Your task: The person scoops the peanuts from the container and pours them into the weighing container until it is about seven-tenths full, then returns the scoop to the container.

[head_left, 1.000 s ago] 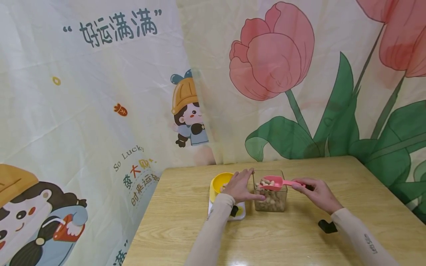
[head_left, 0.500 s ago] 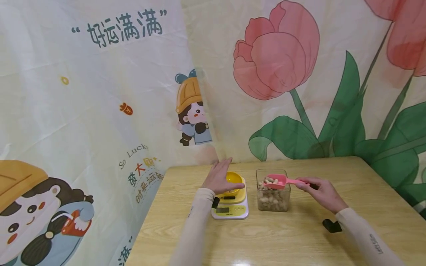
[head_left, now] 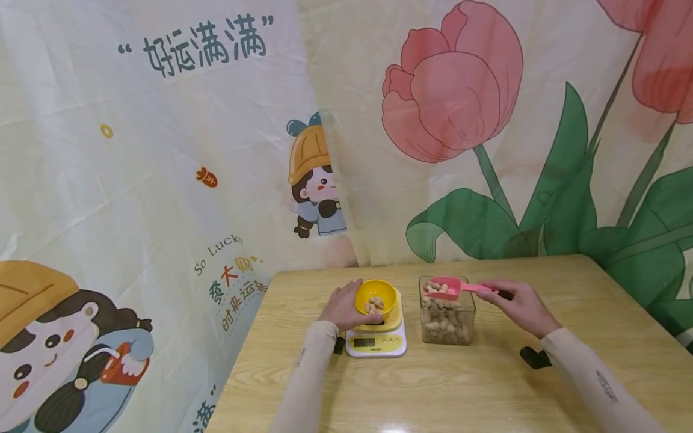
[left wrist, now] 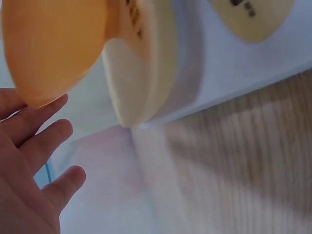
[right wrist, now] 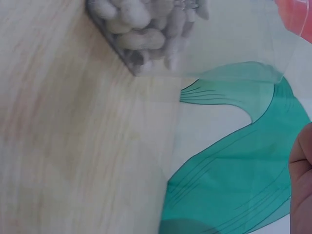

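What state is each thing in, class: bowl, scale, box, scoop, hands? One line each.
Bowl: upright on the scale, a few peanuts inside
Scale: display shows no legible digits
Box: lidless, part-filled with peanuts
Scoop: loaded with peanuts, at the box's mouth
Left hand: at the bowl, fingers spread
Right hand: grips the scoop's handle
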Motion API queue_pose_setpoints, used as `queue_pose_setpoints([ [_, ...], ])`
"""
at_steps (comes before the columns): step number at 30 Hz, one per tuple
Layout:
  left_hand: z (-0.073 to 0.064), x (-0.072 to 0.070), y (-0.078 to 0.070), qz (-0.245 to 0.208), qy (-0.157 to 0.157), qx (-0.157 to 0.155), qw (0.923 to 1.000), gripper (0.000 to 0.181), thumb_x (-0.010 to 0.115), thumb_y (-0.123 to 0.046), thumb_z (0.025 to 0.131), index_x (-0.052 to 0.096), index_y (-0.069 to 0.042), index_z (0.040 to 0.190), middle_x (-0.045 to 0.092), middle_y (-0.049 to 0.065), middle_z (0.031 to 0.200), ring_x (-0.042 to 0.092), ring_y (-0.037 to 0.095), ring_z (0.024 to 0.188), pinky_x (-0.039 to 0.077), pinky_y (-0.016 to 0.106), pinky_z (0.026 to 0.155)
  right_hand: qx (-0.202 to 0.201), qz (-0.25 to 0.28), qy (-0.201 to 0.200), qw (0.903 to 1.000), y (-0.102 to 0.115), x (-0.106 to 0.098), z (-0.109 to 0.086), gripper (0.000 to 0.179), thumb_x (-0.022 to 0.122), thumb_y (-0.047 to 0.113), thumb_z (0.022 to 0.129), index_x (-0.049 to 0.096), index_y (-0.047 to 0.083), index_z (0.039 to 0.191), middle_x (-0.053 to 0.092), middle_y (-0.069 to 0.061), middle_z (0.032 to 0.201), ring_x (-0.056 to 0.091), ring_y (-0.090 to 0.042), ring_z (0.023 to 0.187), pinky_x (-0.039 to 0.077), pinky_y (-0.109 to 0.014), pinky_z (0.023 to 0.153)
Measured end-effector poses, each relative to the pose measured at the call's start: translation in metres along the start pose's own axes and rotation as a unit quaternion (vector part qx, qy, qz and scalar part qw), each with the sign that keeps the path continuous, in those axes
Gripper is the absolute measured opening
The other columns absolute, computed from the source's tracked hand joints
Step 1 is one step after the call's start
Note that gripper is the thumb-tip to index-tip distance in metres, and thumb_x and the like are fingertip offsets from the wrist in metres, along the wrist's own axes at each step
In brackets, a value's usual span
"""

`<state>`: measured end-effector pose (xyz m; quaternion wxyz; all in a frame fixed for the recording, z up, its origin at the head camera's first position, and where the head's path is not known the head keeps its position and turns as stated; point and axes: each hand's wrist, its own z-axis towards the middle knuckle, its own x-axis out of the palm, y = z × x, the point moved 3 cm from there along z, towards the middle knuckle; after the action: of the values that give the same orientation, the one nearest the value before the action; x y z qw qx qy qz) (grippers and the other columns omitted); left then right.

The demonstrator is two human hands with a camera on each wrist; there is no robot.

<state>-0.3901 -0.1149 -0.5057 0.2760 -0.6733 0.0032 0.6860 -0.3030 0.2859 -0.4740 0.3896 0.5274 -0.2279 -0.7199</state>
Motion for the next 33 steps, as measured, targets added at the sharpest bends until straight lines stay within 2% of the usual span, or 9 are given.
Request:
queue_pose_setpoints([
  [5, -0.001, 0.004, 0.002, -0.020, -0.009, -0.006, 0.9997, 0.116, 0.073, -0.076, 0.072, 0.031, -0.012, 0.159, 0.041, 0.008, 0.158, 0.039, 0.026, 0.144, 0.018, 0.047, 0.123, -0.016, 0.012, 0.010, 0.9998, 0.015, 0.007, 0.013, 0.040, 0.067, 0.038, 0.099, 0.072, 0.007, 0.125, 0.073, -0.009, 0.108, 0.057, -0.020, 0.078, 0.050, -0.027, 0.061],
  [9, 0.001, 0.005, 0.003, -0.021, -0.009, -0.008, 0.9997, 0.116, 0.073, -0.077, 0.071, 0.032, -0.013, 0.159, 0.042, 0.007, 0.157, 0.041, 0.027, 0.142, 0.020, 0.047, 0.123, -0.023, 0.024, 0.024, 0.9991, 0.030, 0.017, 0.025, 0.039, 0.069, 0.039, 0.097, 0.073, 0.010, 0.122, 0.072, -0.004, 0.097, 0.054, -0.021, 0.073, 0.045, -0.029, 0.056],
  [16, 0.004, 0.009, 0.008, -0.028, -0.015, -0.009, 0.9995, 0.118, 0.072, -0.081, 0.068, 0.036, -0.013, 0.157, 0.048, 0.007, 0.153, 0.046, 0.028, 0.137, 0.026, 0.049, 0.121, -0.041, 0.003, 0.045, 0.9981, 0.053, 0.040, 0.044, 0.039, 0.072, 0.044, 0.094, 0.075, 0.015, 0.120, 0.071, 0.000, 0.099, 0.056, -0.021, 0.074, 0.048, -0.028, 0.059],
  [22, 0.005, 0.007, 0.007, -0.026, -0.017, -0.006, 0.9995, 0.116, 0.073, -0.080, 0.068, 0.038, -0.014, 0.156, 0.050, 0.006, 0.151, 0.048, 0.027, 0.133, 0.030, 0.048, 0.118, -0.045, -0.020, 0.079, 0.9956, 0.063, 0.060, 0.057, 0.039, 0.072, 0.046, 0.093, 0.077, 0.013, 0.115, 0.068, 0.001, 0.091, 0.054, -0.020, 0.075, 0.048, -0.030, 0.061],
  [25, 0.004, 0.006, 0.006, -0.027, -0.015, -0.012, 0.9995, 0.116, 0.073, -0.080, 0.068, 0.037, -0.015, 0.156, 0.050, 0.006, 0.151, 0.048, 0.028, 0.133, 0.032, 0.049, 0.117, -0.063, -0.056, 0.100, 0.9914, 0.071, 0.066, 0.064, 0.041, 0.071, 0.051, 0.091, 0.078, 0.017, 0.111, 0.068, 0.006, 0.087, 0.054, -0.018, 0.076, 0.049, -0.031, 0.064],
  [28, 0.004, 0.006, 0.005, -0.029, -0.014, -0.015, 0.9994, 0.116, 0.072, -0.080, 0.068, 0.036, -0.015, 0.157, 0.048, 0.007, 0.152, 0.047, 0.029, 0.134, 0.033, 0.051, 0.117, -0.092, -0.094, 0.126, 0.9832, 0.082, 0.071, 0.070, 0.038, 0.069, 0.054, 0.091, 0.078, 0.021, 0.105, 0.066, 0.011, 0.082, 0.054, -0.015, 0.073, 0.049, -0.031, 0.064],
  [33, 0.003, 0.006, 0.005, -0.024, -0.010, -0.012, 0.9996, 0.117, 0.072, -0.080, 0.068, 0.036, -0.014, 0.157, 0.049, 0.007, 0.152, 0.047, 0.028, 0.134, 0.032, 0.050, 0.117, -0.137, -0.122, 0.164, 0.9692, 0.099, 0.073, 0.080, 0.033, 0.069, 0.051, 0.092, 0.078, 0.019, 0.097, 0.065, 0.014, 0.076, 0.054, -0.011, 0.067, 0.051, -0.027, 0.061],
])
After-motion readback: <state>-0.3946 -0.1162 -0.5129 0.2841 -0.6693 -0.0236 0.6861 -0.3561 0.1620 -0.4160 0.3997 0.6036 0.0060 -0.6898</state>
